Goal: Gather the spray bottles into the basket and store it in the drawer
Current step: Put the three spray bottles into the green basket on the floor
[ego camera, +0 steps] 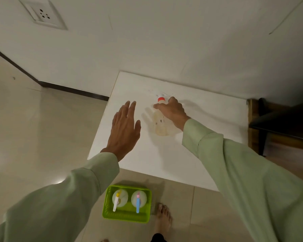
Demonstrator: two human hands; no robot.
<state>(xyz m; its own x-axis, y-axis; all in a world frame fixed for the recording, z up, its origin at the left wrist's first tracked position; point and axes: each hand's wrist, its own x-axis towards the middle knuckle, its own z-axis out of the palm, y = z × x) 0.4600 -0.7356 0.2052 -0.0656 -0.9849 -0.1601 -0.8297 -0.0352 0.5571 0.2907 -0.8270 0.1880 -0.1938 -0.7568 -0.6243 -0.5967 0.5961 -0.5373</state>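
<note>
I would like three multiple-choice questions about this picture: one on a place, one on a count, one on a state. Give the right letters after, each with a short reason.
1. Where does the green basket stand?
A. on the white tabletop
B. on the floor
C. in a drawer

2. How many spray bottles are in the basket?
A. one
B. two
C. three

3. What is the left hand doing?
A. holding a bottle
B. gripping the basket
C. open, holding nothing

Answers:
1 B: it sits on the tiles below the white tabletop.
2 B: the yellow-tipped bottle and the blue-tipped bottle stand in it.
3 C: its fingers are spread; only the right hand is on the red-capped bottle.
</note>
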